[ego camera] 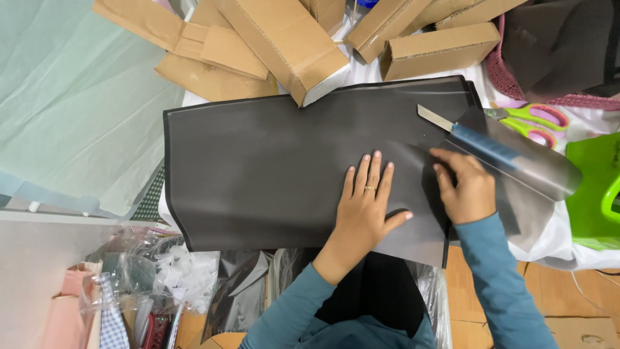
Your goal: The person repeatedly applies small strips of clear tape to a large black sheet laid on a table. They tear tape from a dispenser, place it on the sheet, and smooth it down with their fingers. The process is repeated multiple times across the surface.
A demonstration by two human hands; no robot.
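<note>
The right hand is closed in a grip around a utility knife with a blue handle; its bare blade tip points up and left over the dark plastic sheet; the lower part of the handle is hidden inside the fingers, and a curled, translucent flap of the sheet veils the handle's far end, so its full length is hard to make out; the left hand lies open and flat, palm down, pressing the sheet just beside the right hand; a ring shows on one finger. The sheet covers most of the desk; its left and top edges are plain, its near edge hangs toward the person's lap, and its right side folds up under the knife. Cardboard boxes crowd the far edge, one resting on the sheet's top border; green and pink scissors lie just right of the knife; a green plastic stool is cut off at the right. Pale green paper fills the left; open room lies across the sheet's left half.
</note>
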